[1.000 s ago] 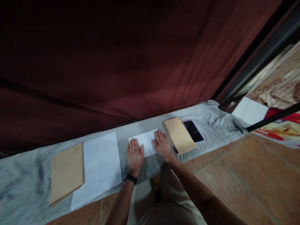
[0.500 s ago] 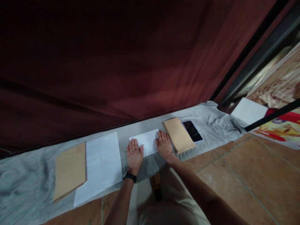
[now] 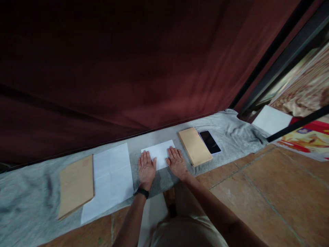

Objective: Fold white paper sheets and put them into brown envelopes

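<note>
A small white sheet of paper, which looks folded, lies on the grey cloth in front of me. My left hand rests flat on its left end, fingers stretched out, a black band on the wrist. On the right end my right hand lies palm down with its fingers extended. Just right of that hand is a stack of brown envelopes. To the left of my left hand a larger white sheet is spread, partly covered by more brown envelopes.
A phone lies beside the right envelopes. Grey cloth covers the narrow bench. Behind it hangs a dark red curtain. A dark metal bar and a colourful printed box are at the right, above the tiled floor.
My right hand has slid slightly left over the small paper, off its right edge and further onto the sheet. My left hand stays nearly in place.
</note>
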Available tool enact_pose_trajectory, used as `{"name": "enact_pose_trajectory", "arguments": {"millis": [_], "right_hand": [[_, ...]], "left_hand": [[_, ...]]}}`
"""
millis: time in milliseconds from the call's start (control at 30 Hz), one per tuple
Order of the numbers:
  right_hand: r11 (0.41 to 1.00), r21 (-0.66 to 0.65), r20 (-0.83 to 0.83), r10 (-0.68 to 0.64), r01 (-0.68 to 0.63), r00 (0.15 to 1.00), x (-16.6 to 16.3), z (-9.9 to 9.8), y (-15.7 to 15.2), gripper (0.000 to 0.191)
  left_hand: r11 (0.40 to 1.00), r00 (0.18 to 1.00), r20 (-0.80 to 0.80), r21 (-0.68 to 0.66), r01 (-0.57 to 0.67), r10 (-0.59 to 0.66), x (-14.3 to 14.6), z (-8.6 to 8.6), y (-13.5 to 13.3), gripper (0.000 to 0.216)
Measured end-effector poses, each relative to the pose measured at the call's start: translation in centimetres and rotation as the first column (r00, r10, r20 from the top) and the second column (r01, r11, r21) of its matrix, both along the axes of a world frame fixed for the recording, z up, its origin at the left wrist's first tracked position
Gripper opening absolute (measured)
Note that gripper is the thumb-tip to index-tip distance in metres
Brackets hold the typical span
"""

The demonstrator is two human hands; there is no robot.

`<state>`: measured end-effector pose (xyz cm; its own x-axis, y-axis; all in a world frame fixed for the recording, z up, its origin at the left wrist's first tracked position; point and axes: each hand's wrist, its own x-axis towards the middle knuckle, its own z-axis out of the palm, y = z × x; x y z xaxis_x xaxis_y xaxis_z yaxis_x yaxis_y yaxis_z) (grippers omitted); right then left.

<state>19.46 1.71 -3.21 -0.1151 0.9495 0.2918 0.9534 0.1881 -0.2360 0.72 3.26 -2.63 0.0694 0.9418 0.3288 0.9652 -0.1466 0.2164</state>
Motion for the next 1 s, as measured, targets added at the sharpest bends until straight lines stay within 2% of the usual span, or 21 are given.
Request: {"name": "enact_pose_trajectory", "arguments": {"millis": [333, 533, 600, 767, 1000], "right_hand": [[0.998, 0.039, 0.025, -0.059, 0.058, 0.998, 1.2, -0.4, -0.7, 0.059], [0.997, 0.038, 0.01, -0.072, 0.071, 0.997, 1.3, -0.3, -0.9, 0.062], [0.997, 0.035, -0.001, -0.065, 0.065, 0.998, 1.3, -0.2, -1.0, 0.062], [0.998, 0.018, -0.02, -0.068, 0.068, 0.998, 1.3, 0.0, -1.0, 0.062], [0.998, 0.015, -0.022, -0.056, 0.056, 0.998, 1.5, 0.1, -1.1, 0.06]], "left_hand": [[0.999, 1.0, 0.021, 0.036, -0.013, 0.012, -0.8, -0.5, -2.1, 0.064], [0.998, 0.998, 0.042, 0.049, -0.041, 0.039, -0.3, 0.4, -3.4, 0.061], [0.999, 0.999, 0.034, 0.039, -0.009, 0.008, 0.5, 0.8, -4.3, 0.061], [0.985, 0.987, 0.008, -0.063, 0.16, -0.16, 2.0, 1.0, -7.2, 0.062], [0.992, 0.997, -0.022, -0.097, 0.076, -0.078, -0.2, 0.6, -9.5, 0.067]]}}
